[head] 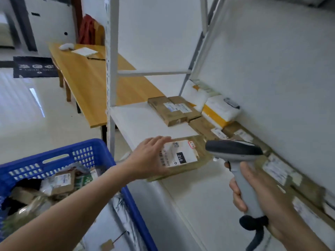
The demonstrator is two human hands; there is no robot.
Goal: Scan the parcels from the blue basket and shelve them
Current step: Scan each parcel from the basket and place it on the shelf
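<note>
Left hand [151, 156], fingers spread, settles a flat brown cardboard parcel [186, 154] label-up on the white metal shelf [145, 124]. The right hand [257, 201] grips a grey handheld scanner [233, 149] just beside it, apparently just scanned. The blue plastic basket [54, 152] of parcels waits below the left forearm.

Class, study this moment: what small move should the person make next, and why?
Probably slide the left hand leftward off the parcel lying at the front edge of the shelf. Its straight fingers overlap the label beside the barcode, while the right hand aims the scanner at that label. Whether it has been scanned I cannot tell.
</note>
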